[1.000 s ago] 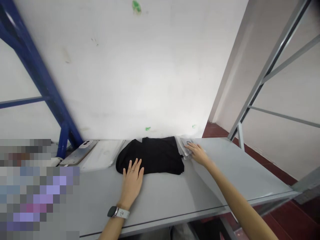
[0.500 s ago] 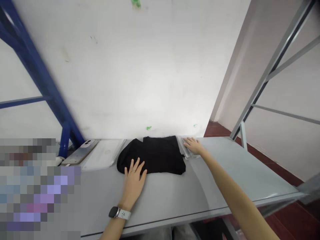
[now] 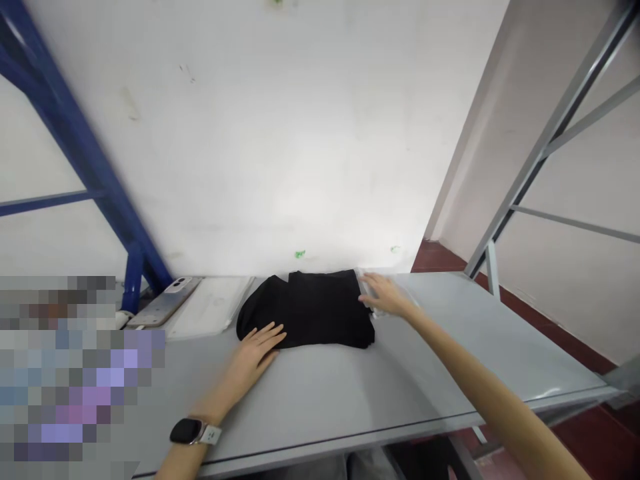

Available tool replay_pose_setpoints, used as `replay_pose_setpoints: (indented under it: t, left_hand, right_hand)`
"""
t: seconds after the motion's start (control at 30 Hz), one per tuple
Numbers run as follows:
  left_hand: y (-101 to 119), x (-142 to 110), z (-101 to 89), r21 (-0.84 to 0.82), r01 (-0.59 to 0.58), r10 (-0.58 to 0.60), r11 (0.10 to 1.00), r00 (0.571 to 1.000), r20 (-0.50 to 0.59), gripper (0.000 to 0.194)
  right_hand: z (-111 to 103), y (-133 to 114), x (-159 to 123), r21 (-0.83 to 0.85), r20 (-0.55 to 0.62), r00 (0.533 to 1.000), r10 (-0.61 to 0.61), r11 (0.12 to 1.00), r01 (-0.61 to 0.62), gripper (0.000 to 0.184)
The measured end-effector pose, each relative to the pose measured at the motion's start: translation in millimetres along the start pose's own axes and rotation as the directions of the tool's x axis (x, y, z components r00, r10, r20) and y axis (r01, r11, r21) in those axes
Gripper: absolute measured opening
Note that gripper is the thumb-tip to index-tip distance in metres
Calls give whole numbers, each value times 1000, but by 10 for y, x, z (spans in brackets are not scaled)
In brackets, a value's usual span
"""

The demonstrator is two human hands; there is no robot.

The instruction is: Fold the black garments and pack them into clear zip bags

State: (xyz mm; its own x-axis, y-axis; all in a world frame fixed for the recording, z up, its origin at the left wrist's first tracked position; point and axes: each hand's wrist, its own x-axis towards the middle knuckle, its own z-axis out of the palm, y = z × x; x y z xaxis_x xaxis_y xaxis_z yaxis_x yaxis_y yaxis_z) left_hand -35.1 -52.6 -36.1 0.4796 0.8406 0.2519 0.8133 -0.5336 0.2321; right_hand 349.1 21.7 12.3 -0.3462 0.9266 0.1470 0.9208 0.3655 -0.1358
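Note:
A folded black garment (image 3: 310, 308) lies on the grey table (image 3: 350, 387) near the white wall. My left hand (image 3: 253, 350) rests flat on the table with fingers stretched out, the fingertips touching the garment's near left edge. A dark watch on a white strap is on that wrist. My right hand (image 3: 384, 297) reaches to the garment's right edge, fingers extended over a stack of clear plastic bags (image 3: 369, 293) beside it. Whether the fingers grip a bag is unclear.
A phone (image 3: 165, 301) and a flat clear bag (image 3: 210, 313) lie left of the garment. A blue steel frame (image 3: 100, 180) stands at the left, a grey rack (image 3: 545, 147) at the right. A blurred patch covers the lower left. Red floor shows past the table.
My left hand slid off the garment and turned, now lying at its near edge with the forearm angled from the left. My right hand shifted slightly left along the bags.

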Motion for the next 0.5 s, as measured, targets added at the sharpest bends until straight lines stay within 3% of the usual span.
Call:
replay_pose_setpoints:
  t: [0.07, 0.13, 0.27, 0.5]
  left_hand:
    - [-122, -29, -19, -5, 15, -15, 1000, 1000, -24, 40]
    - [-238, -45, -30, -8, 16, -16, 1000, 999, -35, 40]
    - [-487, -61, -110, 55, 41, -40, 998, 999, -29, 38]
    - [-705, -39, -304, 217, 55, -50, 975, 998, -27, 38]
  right_hand:
    - [-5, -227, -191, 77, 37, 973, -229, 971, 225, 53]
    - [19, -399, -359, 124, 51, 940, -338, 936, 330, 42]
    - [20, -505, -505, 156, 20, 958, -285, 948, 279, 22]
    - [-57, -428, -521, 214, 34, 968, -248, 948, 236, 22]
